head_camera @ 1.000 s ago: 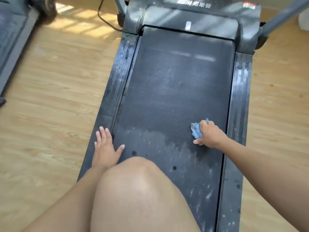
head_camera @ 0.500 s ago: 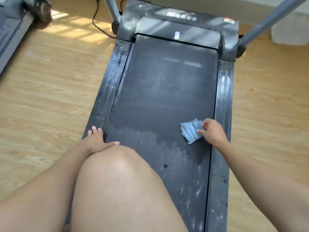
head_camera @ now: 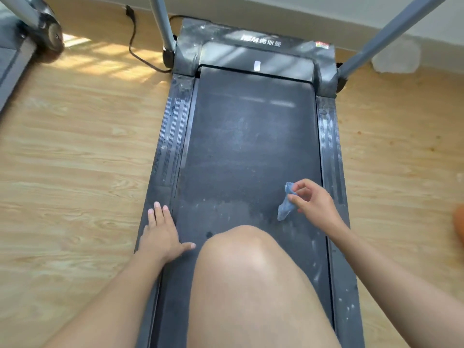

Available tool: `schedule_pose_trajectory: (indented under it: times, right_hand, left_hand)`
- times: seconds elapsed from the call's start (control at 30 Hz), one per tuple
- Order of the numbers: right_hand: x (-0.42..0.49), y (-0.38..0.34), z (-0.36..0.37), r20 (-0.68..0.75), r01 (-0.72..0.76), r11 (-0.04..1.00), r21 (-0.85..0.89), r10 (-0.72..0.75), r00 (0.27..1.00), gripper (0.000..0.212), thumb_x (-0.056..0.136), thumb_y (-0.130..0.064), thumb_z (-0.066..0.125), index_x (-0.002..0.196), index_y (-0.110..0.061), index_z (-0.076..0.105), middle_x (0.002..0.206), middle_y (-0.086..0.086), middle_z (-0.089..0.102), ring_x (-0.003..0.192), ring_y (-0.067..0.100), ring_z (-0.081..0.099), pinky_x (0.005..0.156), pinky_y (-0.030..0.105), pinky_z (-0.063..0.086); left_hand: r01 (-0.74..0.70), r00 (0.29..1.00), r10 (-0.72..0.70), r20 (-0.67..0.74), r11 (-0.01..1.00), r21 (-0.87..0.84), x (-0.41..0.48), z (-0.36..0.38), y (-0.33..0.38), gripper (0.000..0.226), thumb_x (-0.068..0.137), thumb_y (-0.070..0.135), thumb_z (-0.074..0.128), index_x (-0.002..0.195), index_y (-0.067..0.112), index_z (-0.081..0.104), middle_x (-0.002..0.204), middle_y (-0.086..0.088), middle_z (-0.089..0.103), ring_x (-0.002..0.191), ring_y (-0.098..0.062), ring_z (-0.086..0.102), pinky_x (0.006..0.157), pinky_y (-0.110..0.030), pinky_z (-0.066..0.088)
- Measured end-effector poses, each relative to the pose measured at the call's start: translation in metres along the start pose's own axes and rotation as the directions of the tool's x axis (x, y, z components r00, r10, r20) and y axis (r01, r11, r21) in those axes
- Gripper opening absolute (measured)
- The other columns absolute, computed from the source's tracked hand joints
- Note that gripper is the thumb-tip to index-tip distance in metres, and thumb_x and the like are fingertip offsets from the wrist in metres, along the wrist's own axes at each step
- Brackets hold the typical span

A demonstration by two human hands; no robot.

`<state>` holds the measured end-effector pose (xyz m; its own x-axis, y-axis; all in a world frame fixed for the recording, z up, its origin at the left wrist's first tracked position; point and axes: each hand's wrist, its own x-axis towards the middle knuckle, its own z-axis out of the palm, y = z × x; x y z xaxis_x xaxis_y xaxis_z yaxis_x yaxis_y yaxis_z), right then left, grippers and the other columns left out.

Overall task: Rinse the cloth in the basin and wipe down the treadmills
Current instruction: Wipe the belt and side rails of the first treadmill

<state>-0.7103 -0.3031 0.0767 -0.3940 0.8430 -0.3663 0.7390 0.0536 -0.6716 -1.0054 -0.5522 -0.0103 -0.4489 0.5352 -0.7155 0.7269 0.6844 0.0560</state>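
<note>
A dark treadmill (head_camera: 251, 146) runs up the middle of the head view, its belt dusty and damp near me. My right hand (head_camera: 313, 204) pinches a small blue cloth (head_camera: 285, 208) between thumb and fingers; the cloth hangs crumpled just above the belt's right side. My left hand (head_camera: 162, 234) rests flat with straight fingers on the left side rail, the thumb lying on the belt. My bare knee (head_camera: 251, 272) covers the near part of the belt. No basin is in view.
Two grey uprights (head_camera: 160, 23) rise from the treadmill's front corners, with a black power cable (head_camera: 135, 51) on the wooden floor at the left. A second treadmill (head_camera: 15, 59) sits at the far left. A white object (head_camera: 396, 59) stands by the wall, an orange thing (head_camera: 459, 227) at the right edge.
My right hand has lifted the cloth from lying spread on the belt into a hanging pinch. The view has tilted up, showing more of the treadmill front. My left hand stays on the left rail.
</note>
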Motion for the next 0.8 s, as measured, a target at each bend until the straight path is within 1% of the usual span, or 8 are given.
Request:
schedule_pose_trajectory:
  times: [0.13, 0.27, 0.33, 0.4, 0.53, 0.63, 0.73, 0.8]
  right_hand:
    - [-0.025, -0.053, 0.033, 0.047, 0.016, 0.999, -0.042, -0.014, 0.999, 0.012, 0.092, -0.027, 0.077, 0.089, -0.027, 0.065, 0.081, -0.003, 0.075, 0.070, 0.015, 0.066, 0.083, 0.050, 0.061]
    - [-0.040, -0.108, 0.058, 0.044, 0.114, 0.988, -0.101, -0.110, 0.993, 0.013, 0.091, -0.027, 0.078, 0.089, -0.027, 0.066, 0.104, -0.010, 0.073, 0.087, 0.007, 0.067, 0.088, 0.039, 0.053]
    - [-0.054, -0.123, 0.062, 0.059, 0.152, 0.979, -0.137, -0.145, 0.988, 0.011, 0.093, -0.031, 0.076, 0.090, -0.027, 0.066, 0.106, -0.011, 0.070, 0.083, 0.005, 0.062, 0.080, 0.036, 0.052]
    - [-0.076, -0.132, 0.066, 0.113, 0.128, 0.986, -0.104, -0.116, 0.987, 0.013, 0.095, -0.035, 0.074, 0.093, -0.025, 0.066, 0.092, -0.006, 0.070, 0.069, 0.013, 0.055, 0.070, 0.034, 0.044]
    - [-0.120, -0.128, 0.078, 0.038, 0.150, 0.987, 0.050, -0.152, 0.988, 0.010, 0.096, -0.024, 0.073, 0.092, -0.021, 0.064, 0.120, -0.013, 0.070, 0.095, 0.012, 0.062, 0.088, 0.039, 0.050]
    - [-0.121, -0.112, 0.087, -0.081, 0.232, 0.961, -0.151, -0.246, 0.966, 0.011, 0.095, -0.028, 0.073, 0.092, -0.032, 0.063, 0.116, -0.016, 0.062, 0.117, 0.013, 0.054, 0.097, 0.034, 0.048]
    - [-0.119, -0.093, 0.101, -0.123, 0.254, 0.924, -0.287, -0.299, 0.946, 0.015, 0.093, -0.029, 0.075, 0.091, -0.036, 0.062, 0.100, -0.016, 0.063, 0.101, 0.012, 0.054, 0.087, 0.031, 0.047]
    - [-0.123, -0.083, 0.111, -0.104, 0.261, 0.933, -0.248, -0.293, 0.950, 0.018, 0.091, -0.026, 0.078, 0.088, -0.037, 0.064, 0.094, -0.018, 0.066, 0.093, 0.009, 0.058, 0.083, 0.022, 0.044]
  left_hand:
    - [-0.086, 0.994, 0.088, -0.069, 0.995, 0.043, -0.014, 0.009, -0.015, 0.141, 0.090, 0.063, 0.074, 0.159, 0.002, -0.032, 0.165, -0.020, -0.044, 0.161, -0.036, -0.026, 0.133, -0.050, 0.010]
    - [-0.198, 0.965, 0.207, -0.159, 0.978, 0.067, -0.014, 0.021, -0.045, 0.137, 0.090, 0.062, 0.074, 0.163, 0.008, -0.028, 0.169, -0.013, -0.040, 0.163, -0.030, -0.022, 0.133, -0.041, 0.013]
    - [-0.224, 0.954, 0.237, -0.184, 0.971, 0.088, -0.013, 0.024, -0.050, 0.135, 0.091, 0.064, 0.072, 0.163, 0.008, -0.028, 0.169, -0.012, -0.039, 0.163, -0.028, -0.020, 0.133, -0.038, 0.017]
    - [-0.216, 0.947, 0.240, -0.213, 0.968, 0.130, -0.011, 0.021, -0.049, 0.134, 0.092, 0.065, 0.069, 0.161, 0.005, -0.029, 0.170, -0.016, -0.036, 0.164, -0.031, -0.019, 0.132, -0.038, 0.019]
    - [-0.198, 0.952, 0.233, -0.196, 0.963, 0.184, -0.012, 0.019, -0.048, 0.136, 0.092, 0.065, 0.070, 0.160, -0.001, -0.027, 0.170, -0.023, -0.031, 0.164, -0.038, -0.015, 0.131, -0.041, 0.022]
    - [-0.178, 0.970, 0.197, -0.146, 0.975, 0.130, -0.013, 0.014, -0.039, 0.132, 0.094, 0.058, 0.072, 0.161, -0.001, -0.025, 0.170, -0.023, -0.032, 0.164, -0.037, -0.015, 0.130, -0.043, 0.023]
    - [-0.181, 0.980, 0.179, -0.087, 0.983, -0.012, -0.011, -0.010, -0.030, 0.105, 0.101, 0.047, 0.064, 0.168, 0.002, -0.004, 0.174, -0.020, -0.022, 0.165, -0.038, -0.008, 0.129, -0.048, 0.025]
    - [-0.334, 0.941, 0.321, -0.107, 0.933, -0.133, -0.010, -0.026, -0.024, 0.090, 0.101, 0.053, 0.063, 0.169, 0.013, 0.019, 0.179, -0.012, -0.001, 0.165, -0.032, 0.006, 0.130, -0.048, 0.021]
